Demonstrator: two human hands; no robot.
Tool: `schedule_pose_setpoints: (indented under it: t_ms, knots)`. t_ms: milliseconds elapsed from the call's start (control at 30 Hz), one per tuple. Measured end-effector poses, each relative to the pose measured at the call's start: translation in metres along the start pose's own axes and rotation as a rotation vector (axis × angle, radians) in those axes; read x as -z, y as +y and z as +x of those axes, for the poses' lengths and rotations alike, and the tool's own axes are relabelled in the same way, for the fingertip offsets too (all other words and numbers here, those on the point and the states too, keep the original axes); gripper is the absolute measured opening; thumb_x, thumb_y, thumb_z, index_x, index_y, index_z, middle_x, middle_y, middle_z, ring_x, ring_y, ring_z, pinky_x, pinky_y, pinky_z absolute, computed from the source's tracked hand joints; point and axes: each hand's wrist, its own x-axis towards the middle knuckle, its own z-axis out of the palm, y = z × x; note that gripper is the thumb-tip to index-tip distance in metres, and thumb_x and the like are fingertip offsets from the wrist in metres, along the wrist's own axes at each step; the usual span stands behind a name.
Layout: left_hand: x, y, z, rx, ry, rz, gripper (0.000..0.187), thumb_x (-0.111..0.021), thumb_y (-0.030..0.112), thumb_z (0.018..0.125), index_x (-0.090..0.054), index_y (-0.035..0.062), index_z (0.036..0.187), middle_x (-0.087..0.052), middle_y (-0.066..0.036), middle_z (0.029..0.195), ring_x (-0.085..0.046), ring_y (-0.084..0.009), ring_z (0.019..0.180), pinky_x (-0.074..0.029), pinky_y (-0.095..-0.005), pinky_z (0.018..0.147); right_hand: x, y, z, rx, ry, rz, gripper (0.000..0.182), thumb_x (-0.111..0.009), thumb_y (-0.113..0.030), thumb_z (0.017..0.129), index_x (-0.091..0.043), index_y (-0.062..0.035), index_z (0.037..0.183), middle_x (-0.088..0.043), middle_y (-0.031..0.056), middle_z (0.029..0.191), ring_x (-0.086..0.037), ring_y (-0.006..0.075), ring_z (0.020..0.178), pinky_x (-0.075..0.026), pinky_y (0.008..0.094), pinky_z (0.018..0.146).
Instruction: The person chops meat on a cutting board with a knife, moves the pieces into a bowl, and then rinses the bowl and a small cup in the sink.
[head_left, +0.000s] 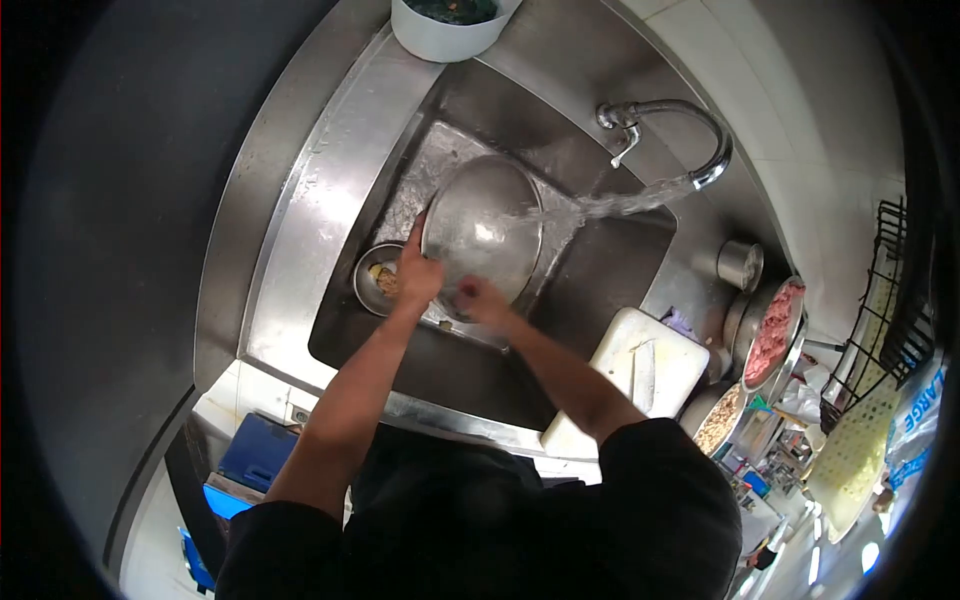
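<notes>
A large round metal bowl (pixel 485 225) is in the steel sink (pixel 440 375), under water running from the curved tap (pixel 722 150). My left hand (pixel 418 272) grips the bowl's near left edge, one finger stretched along its rim. Over the lower part of the bowl is my right hand (pixel 482 300), its fingers curled and blurred; what they hold, if anything, is hidden. Just left of my left hand sits a small metal bowl (pixel 366 284) with a brownish, yellowish item (pixel 385 280) inside.
A white cutting board (pixel 680 355) with a knife (pixel 643 375) lies across the sink's right edge. Beyond it stand a bowl of pink minced meat (pixel 777 335), a bowl of chopped pieces (pixel 718 420) and a metal cup (pixel 740 264). A white tub (pixel 445 38) stands behind the sink.
</notes>
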Motion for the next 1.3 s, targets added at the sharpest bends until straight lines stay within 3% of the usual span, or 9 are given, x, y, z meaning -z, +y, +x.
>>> schedule_pose_setpoints:
  t_ms: [133, 333, 400, 533, 733, 900, 1000, 1133, 1300]
  knots:
    - [0.003, -0.021, -0.005, -0.155, 0.033, -0.226, 0.082, -0.055, -0.006, 0.081, -0.043, 0.0077, 0.161, -0.064, -0.022, 0.143, -0.062, -0.0313, 0.133, -0.047, -0.0364, 0.111, 0.02, -0.005, -0.012, 0.018, -0.264, 0.344, 0.028, -0.078, -0.016, 0.094, -0.07, -0.0016, 0.116, -0.071, 0.0019, 0.105, -0.065, 0.013, 0.1, -0.054, 0.0344, 0.082]
    - [-0.031, -0.045, -0.024, 0.051, -0.054, -0.222, 0.069, -0.062, -0.003, 0.08, -0.054, 0.0032, 0.149, -0.072, -0.016, 0.121, -0.07, -0.0267, 0.11, -0.055, -0.0363, 0.095, 0.099, -0.02, 0.093, 0.625, 0.781, -0.891, 0.016, -0.068, -0.009, 0.089, -0.067, -0.0024, 0.104, -0.067, 0.0214, 0.094, -0.065, 0.0446, 0.093, -0.054, 0.0466, 0.085]
    - [-0.022, -0.029, -0.017, 0.172, -0.093, -0.383, 0.066, -0.063, -0.002, 0.08, -0.057, 0.0038, 0.145, -0.074, -0.015, 0.115, -0.071, -0.0274, 0.104, -0.057, -0.0361, 0.091, 0.035, -0.066, 0.099, 0.29, 0.606, -0.093, 0.016, -0.071, -0.01, 0.085, -0.067, -0.0067, 0.1, -0.068, 0.0178, 0.095, -0.067, 0.0374, 0.098, -0.052, 0.0451, 0.092]
    - [0.006, -0.056, -0.003, 0.135, -0.049, -0.674, 0.054, -0.065, 0.0, 0.082, -0.06, 0.0042, 0.136, -0.075, -0.012, 0.102, -0.07, -0.0234, 0.076, -0.055, -0.0345, 0.055, 0.059, 0.052, 0.066, 0.955, -0.02, -0.4, 0.01, -0.07, -0.013, 0.087, -0.067, -0.008, 0.096, -0.068, 0.0153, 0.096, -0.067, 0.0309, 0.097, -0.05, 0.0438, 0.089]
    - [-0.025, -0.026, -0.037, 0.372, -0.079, -0.576, 0.056, -0.065, -0.001, 0.082, -0.059, 0.0076, 0.137, -0.074, -0.012, 0.097, -0.07, -0.0268, 0.071, -0.051, -0.036, 0.047, 0.04, -0.024, 0.095, 0.48, 0.744, -0.242, 0.01, -0.067, -0.016, 0.092, -0.066, -0.0062, 0.094, -0.063, 0.0111, 0.086, -0.065, 0.0293, 0.087, -0.051, 0.0432, 0.09]
    - [-0.001, -0.077, -0.01, 0.063, -0.005, -0.413, 0.06, -0.061, -0.001, 0.08, -0.06, 0.0086, 0.139, -0.076, -0.013, 0.105, -0.073, -0.0311, 0.089, -0.059, -0.0447, 0.071, 0.088, 0.2, 0.193, -0.097, -0.585, 0.844, 0.011, -0.06, -0.009, 0.092, -0.067, -0.006, 0.1, -0.065, 0.0136, 0.094, -0.061, 0.0336, 0.086, -0.05, 0.0477, 0.084]
    - [-0.026, -0.056, -0.022, -0.055, 0.003, -0.224, 0.067, -0.059, -0.002, 0.078, -0.058, 0.005, 0.145, -0.077, -0.013, 0.109, -0.074, -0.0307, 0.099, -0.057, -0.0408, 0.091, 0.047, 0.033, 0.15, 0.131, 0.525, 0.214, 0.011, -0.059, -0.008, 0.093, -0.067, -0.0068, 0.101, -0.067, 0.0148, 0.099, -0.063, 0.0341, 0.091, -0.052, 0.0496, 0.084]
    - [-0.012, -0.054, -0.009, 0.16, -0.032, -0.297, 0.072, -0.06, -0.005, 0.079, -0.054, 0.0048, 0.15, -0.073, -0.015, 0.123, -0.071, -0.0281, 0.108, -0.058, -0.0393, 0.091, 0.054, -0.005, 0.036, 0.712, -0.168, -0.28, 0.018, -0.059, -0.016, 0.096, -0.07, -0.0056, 0.107, -0.07, 0.0204, 0.118, -0.066, 0.0364, 0.108, -0.053, 0.0494, 0.09]
    - [-0.031, -0.053, -0.034, -0.021, 0.014, -0.363, 0.059, -0.062, -0.003, 0.083, -0.057, 0.0037, 0.141, -0.069, -0.014, 0.127, -0.069, -0.0302, 0.109, -0.062, -0.044, 0.076, 0.043, 0.011, 0.126, 0.261, 0.418, 0.086, 0.024, -0.063, -0.018, 0.094, -0.072, -0.0121, 0.116, -0.072, 0.0172, 0.122, -0.068, 0.0341, 0.109, -0.053, 0.0458, 0.095]
